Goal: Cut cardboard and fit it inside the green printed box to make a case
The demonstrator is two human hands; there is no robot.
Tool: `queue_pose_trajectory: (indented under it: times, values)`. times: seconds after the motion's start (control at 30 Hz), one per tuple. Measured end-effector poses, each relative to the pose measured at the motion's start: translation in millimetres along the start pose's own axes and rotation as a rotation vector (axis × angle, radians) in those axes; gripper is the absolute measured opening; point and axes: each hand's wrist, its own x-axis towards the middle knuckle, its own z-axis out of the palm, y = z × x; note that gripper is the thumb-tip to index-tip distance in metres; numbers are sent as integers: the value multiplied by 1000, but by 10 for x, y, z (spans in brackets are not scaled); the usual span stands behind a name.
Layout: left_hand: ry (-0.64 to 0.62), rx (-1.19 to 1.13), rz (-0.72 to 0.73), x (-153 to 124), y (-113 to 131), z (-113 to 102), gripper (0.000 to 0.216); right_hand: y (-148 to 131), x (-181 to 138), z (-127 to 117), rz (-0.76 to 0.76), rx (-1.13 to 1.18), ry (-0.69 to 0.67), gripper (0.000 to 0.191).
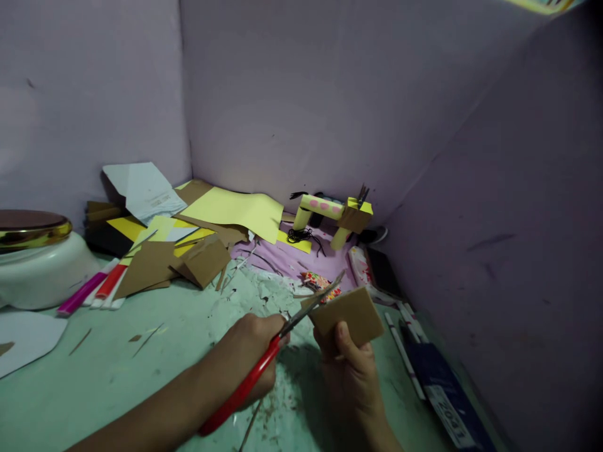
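Red-handled scissors (245,384) are gripped in my left hand (252,345), blades pointing up and to the right. My right hand (351,373) pinches a small rectangular piece of brown cardboard (355,314), thumb on its near face. The blades meet the cardboard's left edge; whether the edge lies between them I cannot tell. Behind the hands stands a yellow paper animal figure (325,206) with pink spots, a brown box-like head and dark upright sticks. A tangle of black cord (300,235) lies by its legs.
At the left are cardboard pieces (146,267), yellow sheets (230,210), markers (82,293) and a white container (42,270) with a gold-rimmed lid. A blue packet (447,389) and white sticks (404,355) lie at the right, beside the wall (509,251). Scraps litter the green surface (183,351).
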Motion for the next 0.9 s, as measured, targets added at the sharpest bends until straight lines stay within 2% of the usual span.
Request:
queue_pose_trajectory:
  times: [0.1,0.17,0.2,0.27,0.37,0.47,0.53,0.63,0.73,0.9]
  values:
    - [171,-27,-39,65,-79,-94,24,-33,17,-9,69,18,15,37]
    - [282,20,-101,91,-162,-152,23,-55,14,10,94,19,23,37]
    - [298,30,-131,94,-203,-173,21,-63,9,26,101,18,28,38]
    - [275,-17,-159,76,-266,-197,21,-75,-3,61,103,16,44,41]
    - [194,-147,-96,22,-293,-222,27,-79,-12,90,107,13,41,46]
    - [236,-150,-151,2,-274,-282,36,-73,-12,75,128,-2,14,44]
    - [259,-77,-240,16,-271,-343,37,-69,-13,59,137,-4,12,40]
    - [210,93,-333,47,-286,-427,36,-71,-16,52,164,-1,-6,35]
    - [218,261,-424,59,-285,-457,34,-83,-18,73,194,28,-42,34]
    - [196,542,-393,39,-223,-385,27,-98,-38,139,208,57,-68,33]
